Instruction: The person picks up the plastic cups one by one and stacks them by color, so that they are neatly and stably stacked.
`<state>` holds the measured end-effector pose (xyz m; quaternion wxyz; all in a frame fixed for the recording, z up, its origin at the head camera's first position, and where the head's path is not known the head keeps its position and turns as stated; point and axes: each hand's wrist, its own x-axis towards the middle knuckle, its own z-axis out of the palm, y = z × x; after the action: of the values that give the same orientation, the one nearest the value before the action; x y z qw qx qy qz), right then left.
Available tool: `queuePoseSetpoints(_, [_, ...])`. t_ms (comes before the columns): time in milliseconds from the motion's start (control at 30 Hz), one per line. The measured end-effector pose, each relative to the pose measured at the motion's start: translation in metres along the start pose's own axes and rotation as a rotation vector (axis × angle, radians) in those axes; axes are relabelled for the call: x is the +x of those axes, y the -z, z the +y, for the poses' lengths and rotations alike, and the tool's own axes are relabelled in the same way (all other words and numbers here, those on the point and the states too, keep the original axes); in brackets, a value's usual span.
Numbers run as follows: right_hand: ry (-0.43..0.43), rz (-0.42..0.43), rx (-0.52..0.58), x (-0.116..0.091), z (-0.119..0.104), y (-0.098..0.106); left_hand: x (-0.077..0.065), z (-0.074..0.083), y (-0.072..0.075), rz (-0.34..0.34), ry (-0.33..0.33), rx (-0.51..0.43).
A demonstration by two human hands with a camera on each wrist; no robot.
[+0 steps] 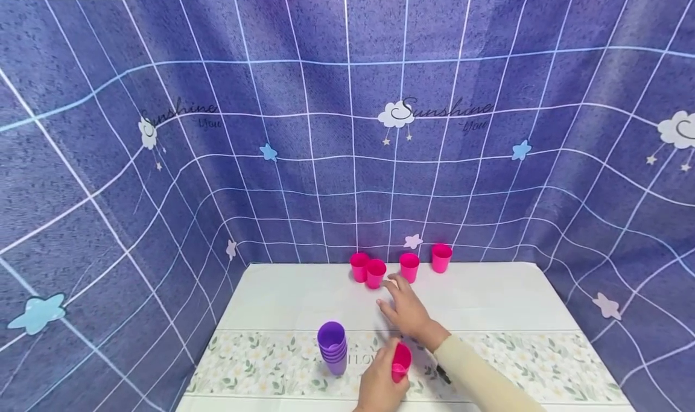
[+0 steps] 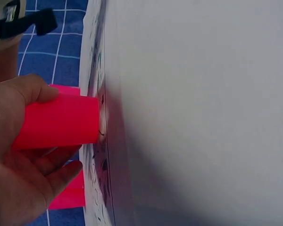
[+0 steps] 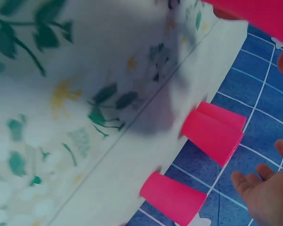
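Note:
My left hand (image 1: 382,380) grips a pink cup (image 1: 402,358) low over the flowered band of the table. In the left wrist view, thumb and fingers wrap the side of this cup (image 2: 66,121). My right hand (image 1: 408,311) reaches past it toward the back, fingers spread and holding nothing. Its fingertips are close to two neighbouring pink cups, a front one (image 1: 376,274) and one behind it (image 1: 359,266). Another pink cup (image 1: 409,268) stands just beyond the hand. In the right wrist view, the right hand (image 3: 271,195) is beside these cups, apart from them.
A stack of purple cups (image 1: 333,350) stands upright left of my left hand. One more pink cup (image 1: 441,257) is at the back right, near the blue gridded curtain (image 1: 320,177) that hangs behind and beside the white table (image 1: 282,297). A small black item (image 1: 443,374) shows by the right sleeve.

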<state>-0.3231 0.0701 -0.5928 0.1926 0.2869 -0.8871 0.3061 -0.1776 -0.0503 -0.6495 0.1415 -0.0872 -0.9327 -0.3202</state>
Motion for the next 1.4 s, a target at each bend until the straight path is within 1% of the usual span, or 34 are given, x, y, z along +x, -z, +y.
queuePoseSetpoints(67, [-0.007, 0.002, -0.01, 0.006, 0.002, -0.003, -0.001, 0.0, 0.0, -0.001, 0.004, 0.006])
queuePoseSetpoints(200, [-0.044, -0.027, -0.039, 0.021, 0.008, -0.012, -0.002, 0.001, 0.003, 0.003, 0.015, 0.008])
queuePoseSetpoints(367, [-0.124, -0.134, -0.12, 0.039, 0.023, -0.021, -0.001, 0.003, 0.002, 0.016, 0.022, 0.005])
queuePoseSetpoints(433, [-0.15, -0.157, -0.154, 0.043, 0.03, -0.024, -0.001, 0.004, 0.0, 0.016, 0.025, 0.002])
queuePoseSetpoints(567, [-0.186, -0.132, -0.163, 0.045, 0.041, -0.028, -0.002, 0.006, -0.004, 0.014, 0.021, -0.003])
queuePoseSetpoints(700, [-0.176, -0.115, -0.183, 0.043, 0.048, -0.031, -0.004, 0.006, -0.008, 0.022, 0.013, 0.009])
queuePoseSetpoints(767, [-0.151, -0.11, -0.21, 0.043, 0.05, -0.032, -0.005, 0.007, -0.008, 0.03, 0.01, 0.014])
queuePoseSetpoints(933, [-0.072, -0.042, -0.261, 0.046, 0.051, -0.033, -0.003, 0.008, -0.009, 0.036, -0.002, 0.008])
queuePoseSetpoints(1033, [-0.054, -0.035, -0.23, 0.047, 0.048, -0.03, -0.001, 0.008, -0.009, 0.035, 0.008, -0.002])
queuePoseSetpoints(1167, [-0.063, -0.054, -0.163, 0.043, 0.039, -0.022, 0.0, 0.006, -0.01, 0.043, 0.013, -0.01])
queuePoseSetpoints(1267, [-0.062, -0.032, -0.124, 0.036, 0.03, -0.015, 0.0, 0.002, -0.011, 0.052, 0.009, 0.001])
queuePoseSetpoints(1400, [-0.051, 0.002, -0.076, 0.021, 0.017, -0.011, 0.001, -0.003, -0.008, 0.046, 0.031, 0.006])
